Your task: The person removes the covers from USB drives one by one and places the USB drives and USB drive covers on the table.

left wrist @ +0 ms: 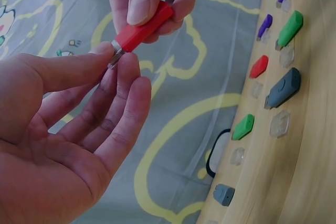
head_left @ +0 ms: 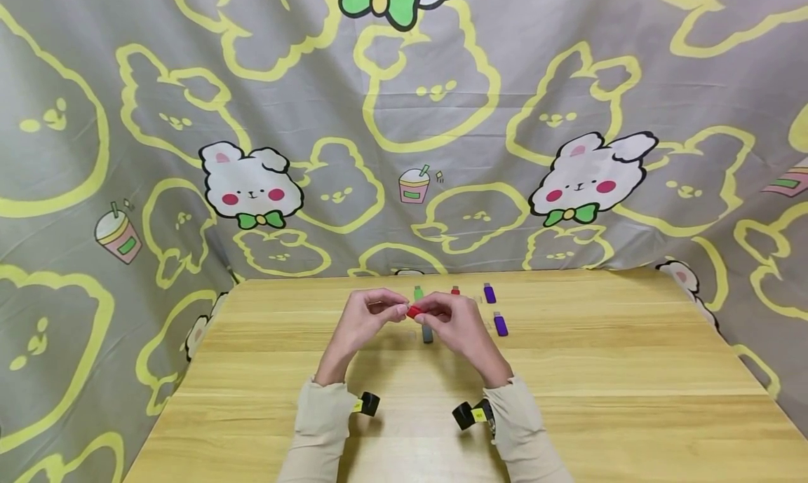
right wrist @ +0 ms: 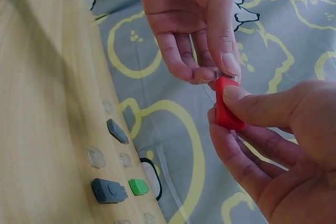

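Note:
Above the table, both hands meet at a red USB flash drive [left wrist: 145,28]. My right hand [head_left: 459,320] pinches its red body between thumb and fingers. With thumb and fingertips, my left hand [head_left: 361,320] pinches the drive's metal connector end [left wrist: 116,52]. Whether a clear cap sits over that end is hard to tell behind the fingertips. On the table beyond the hands lie more flash drives: a dark grey one [left wrist: 284,88], a green one [left wrist: 291,28], another red one [left wrist: 259,67] and a purple one [head_left: 501,324].
Small clear caps lie beside the drives, such as one cap [left wrist: 280,123] near the large grey drive. A second purple drive [head_left: 489,293] lies farther back. The wooden table [head_left: 252,399] ends at a patterned cloth [head_left: 442,223] hanging behind it.

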Available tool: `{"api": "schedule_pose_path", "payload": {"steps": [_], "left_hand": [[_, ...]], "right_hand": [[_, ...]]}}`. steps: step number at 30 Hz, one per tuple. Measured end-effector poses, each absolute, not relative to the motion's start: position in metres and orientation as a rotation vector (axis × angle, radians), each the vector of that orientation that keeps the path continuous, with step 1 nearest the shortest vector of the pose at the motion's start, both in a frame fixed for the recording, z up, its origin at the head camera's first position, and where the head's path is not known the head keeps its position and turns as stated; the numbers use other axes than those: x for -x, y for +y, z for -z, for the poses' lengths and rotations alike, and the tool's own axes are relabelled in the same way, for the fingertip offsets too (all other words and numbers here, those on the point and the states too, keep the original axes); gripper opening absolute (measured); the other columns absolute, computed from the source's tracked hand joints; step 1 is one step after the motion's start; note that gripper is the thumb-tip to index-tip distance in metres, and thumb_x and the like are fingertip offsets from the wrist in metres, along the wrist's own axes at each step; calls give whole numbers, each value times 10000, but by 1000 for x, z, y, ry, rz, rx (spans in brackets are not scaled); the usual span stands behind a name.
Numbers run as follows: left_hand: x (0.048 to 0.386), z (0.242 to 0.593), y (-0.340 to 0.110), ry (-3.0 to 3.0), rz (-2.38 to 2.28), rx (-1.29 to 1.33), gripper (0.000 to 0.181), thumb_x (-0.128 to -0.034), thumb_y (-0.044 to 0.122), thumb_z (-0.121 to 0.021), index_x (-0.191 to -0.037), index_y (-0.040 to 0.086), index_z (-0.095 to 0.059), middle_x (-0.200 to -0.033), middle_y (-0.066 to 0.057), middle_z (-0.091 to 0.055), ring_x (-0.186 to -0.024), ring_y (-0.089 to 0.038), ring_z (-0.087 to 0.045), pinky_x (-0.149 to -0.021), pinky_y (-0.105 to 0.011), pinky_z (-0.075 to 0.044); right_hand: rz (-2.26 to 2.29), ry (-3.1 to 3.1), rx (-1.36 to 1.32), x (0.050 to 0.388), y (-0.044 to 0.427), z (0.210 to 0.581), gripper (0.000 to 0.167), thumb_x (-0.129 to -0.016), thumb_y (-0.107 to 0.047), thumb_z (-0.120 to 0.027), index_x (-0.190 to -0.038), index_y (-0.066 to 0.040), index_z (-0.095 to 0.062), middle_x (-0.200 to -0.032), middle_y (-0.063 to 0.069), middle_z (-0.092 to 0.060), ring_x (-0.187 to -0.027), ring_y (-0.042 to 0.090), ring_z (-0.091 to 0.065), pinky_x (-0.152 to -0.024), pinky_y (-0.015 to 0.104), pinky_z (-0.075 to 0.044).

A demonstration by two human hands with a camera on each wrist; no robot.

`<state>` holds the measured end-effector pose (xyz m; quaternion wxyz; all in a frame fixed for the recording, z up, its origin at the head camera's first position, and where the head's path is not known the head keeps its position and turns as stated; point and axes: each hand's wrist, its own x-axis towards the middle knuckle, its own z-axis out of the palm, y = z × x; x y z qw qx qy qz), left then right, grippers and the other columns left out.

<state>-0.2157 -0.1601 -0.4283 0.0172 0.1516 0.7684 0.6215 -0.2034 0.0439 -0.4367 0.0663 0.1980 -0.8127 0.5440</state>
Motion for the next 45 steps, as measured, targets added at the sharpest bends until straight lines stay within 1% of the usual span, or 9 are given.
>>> {"api": "schedule_pose_path", "payload": {"steps": [4,13,18,23,30,32,37,40,45], "left_hand": [[215,427,-159,2379,-1944,-454,129,-925,42,-762,-1014,-52,-763,-971,-180,-755,-834,-251,-746,-788,-334,-622],[215,427,-156,2347,-1967,-427,117,-922,38,-764,-1004,-45,-769,-965,-170,-759,-812,-215,-745,-784,-328,-623],[216,427,-154,2344,-1988,-418,110,-916,27,-767,-993,-51,-770,-953,-171,-759,-798,-207,-739,-772,-324,-624],[218,428,-153,2346,-1983,-429,134,-920,17,-759,-1014,-78,-756,-968,-200,-753,-813,-217,-737,-784,-331,-623],[217,424,-180,2358,-2129,-284,175,-920,-35,-736,-1065,-130,-714,-1019,-269,-726,-815,-194,-725,-791,-310,-620],[217,423,-186,2342,-2122,-285,178,-922,-38,-734,-1071,-133,-709,-1039,-279,-722,-817,-191,-731,-797,-319,-621],[219,425,-190,2367,-2019,-328,200,-930,-7,-738,-1086,-130,-710,-1047,-259,-729,-846,-195,-741,-806,-327,-621],[220,428,-199,2416,-1972,-300,194,-935,11,-738,-1082,-114,-719,-1029,-235,-737,-851,-195,-736,-802,-314,-618],[221,434,-215,2444,-1919,-228,179,-932,-10,-733,-1078,-113,-723,-1028,-224,-740,-838,-169,-713,-799,-289,-610]], "right_hand": [[-1632,-2456,-597,203,46,435,95,-901,-40,-786,-992,-68,-787,-937,45,-764,-795,127,-723,-707,240,-604],[-1635,-2490,-573,203,48,433,83,-904,-46,-785,-982,-73,-789,-923,33,-762,-767,117,-705,-683,239,-596],[-1643,-2486,-573,203,49,433,80,-898,-39,-788,-974,-64,-788,-914,43,-762,-756,135,-709,-668,237,-595],[-1597,-2503,-583,204,53,433,67,-898,-44,-790,-963,-60,-783,-906,50,-761,-755,169,-711,-663,237,-590],[-1499,-2582,-496,205,69,433,86,-864,-30,-819,-929,-70,-780,-884,26,-751,-710,103,-655,-621,230,-555],[-1529,-2577,-512,206,71,433,122,-863,-12,-815,-973,-49,-777,-887,35,-747,-721,117,-667,-632,233,-564],[-1556,-2574,-575,208,63,439,196,-874,20,-792,-1065,-17,-767,-929,86,-754,-808,201,-723,-717,272,-608],[-1550,-2585,-563,208,55,444,148,-890,19,-774,-1028,-36,-771,-953,86,-760,-837,224,-729,-748,299,-613],[-1682,-2560,-448,207,38,452,108,-882,26,-778,-943,-59,-752,-907,62,-747,-814,191,-713,-730,296,-606]]}}
